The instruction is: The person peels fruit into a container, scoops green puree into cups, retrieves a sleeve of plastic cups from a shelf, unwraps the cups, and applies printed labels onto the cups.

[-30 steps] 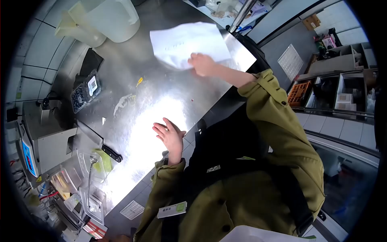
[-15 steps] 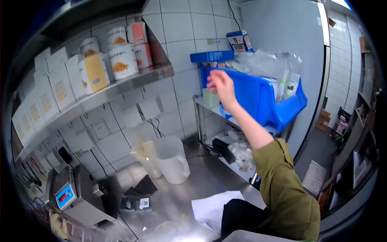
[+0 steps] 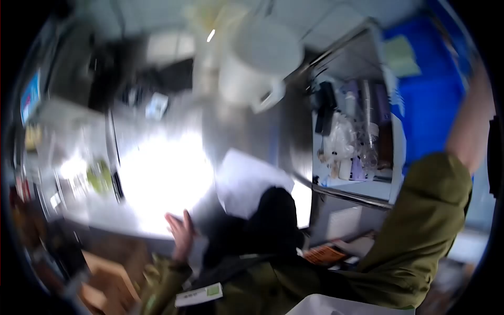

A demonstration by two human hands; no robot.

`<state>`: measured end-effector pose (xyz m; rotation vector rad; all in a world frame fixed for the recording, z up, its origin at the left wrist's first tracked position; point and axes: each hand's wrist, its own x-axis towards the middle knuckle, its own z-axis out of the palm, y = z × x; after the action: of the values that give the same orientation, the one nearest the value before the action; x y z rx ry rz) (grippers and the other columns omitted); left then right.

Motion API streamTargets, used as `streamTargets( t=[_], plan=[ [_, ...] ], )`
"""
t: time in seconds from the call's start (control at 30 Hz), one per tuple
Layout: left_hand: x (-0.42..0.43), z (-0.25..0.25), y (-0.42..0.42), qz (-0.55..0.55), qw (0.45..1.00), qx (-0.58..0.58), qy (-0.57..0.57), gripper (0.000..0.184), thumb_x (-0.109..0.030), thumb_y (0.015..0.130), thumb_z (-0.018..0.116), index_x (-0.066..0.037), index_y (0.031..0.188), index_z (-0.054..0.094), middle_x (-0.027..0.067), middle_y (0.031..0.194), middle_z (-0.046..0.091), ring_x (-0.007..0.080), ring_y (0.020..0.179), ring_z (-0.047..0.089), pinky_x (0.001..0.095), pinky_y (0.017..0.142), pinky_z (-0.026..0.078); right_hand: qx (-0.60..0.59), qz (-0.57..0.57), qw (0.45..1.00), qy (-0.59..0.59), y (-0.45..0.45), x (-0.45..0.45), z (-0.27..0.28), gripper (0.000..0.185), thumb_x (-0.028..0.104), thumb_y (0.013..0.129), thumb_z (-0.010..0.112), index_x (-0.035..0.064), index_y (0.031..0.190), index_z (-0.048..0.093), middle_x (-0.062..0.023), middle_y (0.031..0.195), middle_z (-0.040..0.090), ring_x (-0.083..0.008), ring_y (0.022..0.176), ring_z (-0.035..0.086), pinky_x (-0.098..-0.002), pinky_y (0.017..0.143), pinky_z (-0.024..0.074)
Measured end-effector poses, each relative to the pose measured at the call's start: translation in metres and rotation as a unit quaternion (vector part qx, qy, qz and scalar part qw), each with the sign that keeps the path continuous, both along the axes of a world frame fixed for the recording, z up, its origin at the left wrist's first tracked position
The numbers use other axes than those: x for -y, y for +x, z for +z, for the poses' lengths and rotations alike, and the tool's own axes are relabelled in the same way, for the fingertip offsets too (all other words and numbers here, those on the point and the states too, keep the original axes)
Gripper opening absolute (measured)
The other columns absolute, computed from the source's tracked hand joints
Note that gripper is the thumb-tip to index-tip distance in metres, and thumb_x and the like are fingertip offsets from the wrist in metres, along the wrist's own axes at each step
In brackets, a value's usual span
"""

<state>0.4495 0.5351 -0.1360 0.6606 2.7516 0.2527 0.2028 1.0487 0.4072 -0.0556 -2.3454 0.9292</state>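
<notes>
My left hand is over the front edge of the steel counter, fingers stretched and apart, nothing in it. My right arm reaches up along the right side, beside the blue bin. Its hand is smeared at the dark rim of the view, so its fingers and anything in them cannot be made out. Nearest my left hand on the counter lies a white sheet of paper. A translucent measuring jug stands farther back.
Right of the counter, a shelf holds clear plastic bags and a black object. A pale green block is by the blue bin. At the left is a scale with a blue display. A cardboard box sits below.
The view has swung downward and blurred. My left hand has come into sight by the counter edge. My right arm now sits farther right, its hand at the view's rim.
</notes>
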Motion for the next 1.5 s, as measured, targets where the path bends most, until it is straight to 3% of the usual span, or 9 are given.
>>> streamTargets(
  t=[0.1, 0.53, 0.73, 0.83, 0.93, 1.07, 1.2, 1.3, 1.5],
  plan=[
    [-0.018, 0.03, -0.009, 0.051, 0.997, 0.054, -0.029, 0.105, -0.024, 0.048, 0.079, -0.021, 0.133, 0.019, 0.0378, 0.131, 0.004, 0.0518, 0.122, 0.009, 0.065, 0.078, 0.034, 0.008, -0.031, 0.999, 0.013, -0.011, -0.016, -0.005, 0.046, 0.049, 0.068, 0.055, 0.0038, 0.078, 0.057, -0.008, 0.07, 0.054, -0.0182, 0.073, 0.053, -0.0332, 0.06, 0.043],
    [-0.027, 0.06, -0.021, 0.066, 0.984, 0.041, -0.162, 0.106, -0.036, 0.05, 0.077, -0.028, 0.134, 0.012, 0.0323, 0.133, 0.01, 0.0432, 0.124, 0.017, 0.0528, 0.081, 0.042, -0.006, -0.126, 0.992, 0.0, 0.039, -0.027, 0.058, 0.03, 0.032, 0.069, 0.052, 0.0024, 0.072, 0.056, -0.0091, 0.066, 0.05, -0.0192, 0.061, 0.049, -0.0328, 0.048, 0.0386],
    [-0.018, -0.011, 0.01, 0.076, 0.975, -0.017, -0.208, 0.099, -0.031, 0.056, 0.075, -0.03, 0.134, 0.013, 0.0305, 0.134, 0.006, 0.0427, 0.124, 0.017, 0.0489, 0.084, 0.043, -0.035, -0.118, 0.992, -0.03, 0.049, -0.045, 0.078, 0.024, 0.025, 0.069, 0.051, 0.0017, 0.069, 0.056, -0.0096, 0.064, 0.049, -0.0196, 0.055, 0.047, -0.0326, 0.043, 0.0366],
    [-0.021, 0.03, -0.012, 0.099, 0.987, 0.052, -0.112, 0.085, -0.022, 0.063, 0.071, -0.027, 0.131, 0.019, 0.0271, 0.131, 0.014, 0.0399, 0.121, 0.022, 0.0399, 0.086, 0.043, -0.014, -0.142, 0.988, -0.056, 0.036, -0.075, 0.093, 0.02, 0.021, 0.069, 0.05, 0.0013, 0.067, 0.055, -0.0098, 0.064, 0.048, -0.0198, 0.052, 0.046, -0.0325, 0.04, 0.0356],
    [-0.029, 0.071, -0.04, 0.104, 0.989, 0.099, -0.042, 0.066, -0.022, 0.066, 0.068, -0.022, 0.121, 0.03, 0.0243, 0.118, 0.027, 0.0368, 0.111, 0.032, 0.0399, 0.082, 0.043, -0.021, -0.222, 0.971, -0.091, 0.035, -0.128, 0.087, 0.022, 0.02, 0.077, 0.055, 0.0017, 0.086, 0.062, -0.0083, 0.082, 0.059, -0.0191, 0.076, 0.055, -0.0324, 0.068, 0.0431],
    [-0.033, 0.107, -0.133, 0.091, 0.973, 0.177, 0.118, 0.043, -0.021, 0.071, 0.063, -0.014, 0.108, 0.045, 0.0204, 0.101, 0.043, 0.0326, 0.098, 0.045, 0.0398, 0.076, 0.044, -0.027, -0.105, 0.994, -0.004, 0.047, -0.052, 0.06, 0.013, 0.015, 0.073, 0.054, 0.0023, 0.072, 0.055, -0.0018, 0.065, 0.053, -0.0108, 0.061, 0.047, -0.0275, 0.058, 0.039],
    [-0.043, 0.249, -0.258, 0.14, 0.921, 0.163, 0.326, 0.025, -0.021, 0.075, 0.059, -0.006, 0.095, 0.059, 0.0166, 0.084, 0.06, 0.0285, 0.084, 0.059, 0.0398, 0.07, 0.045, -0.04, -0.062, 0.985, -0.153, 0.045, 0.005, 0.07, 0.008, 0.007, 0.071, 0.047, 0.0021, 0.068, 0.052, -0.0016, 0.059, 0.051, -0.0114, 0.046, 0.049, -0.0235, 0.041, 0.0392],
    [-0.042, 0.466, -0.329, 0.166, 0.705, -0.318, 0.613, 0.01, -0.008, 0.078, 0.056, 0.001, 0.08, 0.058, 0.0129, 0.066, 0.058, 0.0205, 0.054, 0.055, 0.0279, 0.051, 0.042, -0.066, -0.06, 0.984, -0.155, 0.044, -0.022, 0.057, 0.008, 0.006, 0.071, 0.046, 0.0019, 0.069, 0.053, -0.0039, 0.057, 0.051, -0.0149, 0.042, 0.051, -0.0264, 0.037, 0.0417],
    [0.004, 0.735, -0.347, 0.014, 0.469, -0.622, 0.627, 0.02, 0.004, 0.071, 0.051, 0.001, 0.09, 0.057, 0.013, 0.087, 0.055, 0.0249, 0.078, 0.052, 0.0308, 0.069, 0.042, -0.059, -0.132, 0.979, -0.147, 0.043, -0.031, 0.048, 0.013, 0.005, 0.071, 0.047, -0.0006, 0.062, 0.053, -0.0059, 0.051, 0.052, -0.0155, 0.042, 0.05, -0.0291, 0.039, 0.0396]
  ],
)
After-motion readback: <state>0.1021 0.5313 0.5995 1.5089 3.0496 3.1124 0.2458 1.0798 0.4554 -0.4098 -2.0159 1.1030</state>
